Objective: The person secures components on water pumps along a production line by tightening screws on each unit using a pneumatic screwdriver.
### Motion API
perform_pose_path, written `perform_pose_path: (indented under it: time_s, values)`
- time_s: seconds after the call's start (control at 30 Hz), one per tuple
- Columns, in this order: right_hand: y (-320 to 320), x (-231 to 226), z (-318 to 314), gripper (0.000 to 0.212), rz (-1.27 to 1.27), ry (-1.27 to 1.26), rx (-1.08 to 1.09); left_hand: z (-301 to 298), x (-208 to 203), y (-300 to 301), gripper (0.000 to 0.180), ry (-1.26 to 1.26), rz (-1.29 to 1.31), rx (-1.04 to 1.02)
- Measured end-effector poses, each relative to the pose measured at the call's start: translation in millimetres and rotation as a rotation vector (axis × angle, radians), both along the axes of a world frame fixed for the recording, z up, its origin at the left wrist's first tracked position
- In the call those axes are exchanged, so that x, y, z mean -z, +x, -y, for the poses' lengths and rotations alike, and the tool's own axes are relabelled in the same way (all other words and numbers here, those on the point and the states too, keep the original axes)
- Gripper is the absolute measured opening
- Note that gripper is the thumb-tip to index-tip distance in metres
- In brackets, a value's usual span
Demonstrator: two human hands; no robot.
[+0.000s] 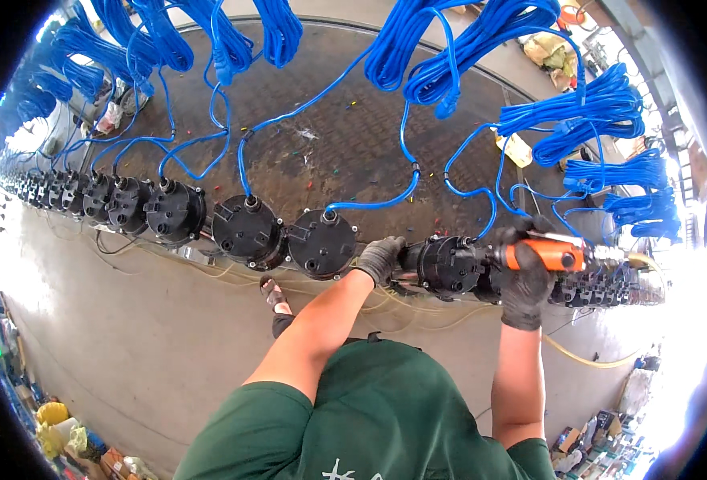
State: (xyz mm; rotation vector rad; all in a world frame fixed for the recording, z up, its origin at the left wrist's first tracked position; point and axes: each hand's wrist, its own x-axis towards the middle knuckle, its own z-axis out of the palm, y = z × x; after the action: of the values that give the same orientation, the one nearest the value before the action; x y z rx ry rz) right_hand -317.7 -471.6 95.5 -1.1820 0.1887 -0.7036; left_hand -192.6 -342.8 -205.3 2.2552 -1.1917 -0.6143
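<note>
My right hand (525,288), in a dark glove, grips an orange air-powered driver (547,255) with its fist closed around the body. The driver lies level, its left end close to a black round motor housing (452,268) with bolts around its rim. Against that housing's left side is my left hand (380,260), also gloved, its fingers curled onto the edge; the fingertips are partly hidden. Just left of this hand sits another black round housing (321,244), with a blue cable (377,205) rising from its top.
A long row of similar black housings (176,212) runs both ways. Coiled blue cables (405,48) hang or lie beyond it, over a dark worktable (321,120) strewn with small coloured bits. A yellowish air hose (593,362) loops at the right. Clutter (65,428) lines the floor's left side.
</note>
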Motion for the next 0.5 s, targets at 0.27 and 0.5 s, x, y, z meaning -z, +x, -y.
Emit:
perform_pose_path:
  time_s: [0.27,0.5]
  values:
    - [49,35,-7,0.051,-0.207,-0.294,0.102,1,-23,4,0.027,0.037,0.005,0.032]
    - [56,54,1,0.041,-0.257,-0.245,0.084,-2,-38,3,0.035,0.034,-0.066,-0.016]
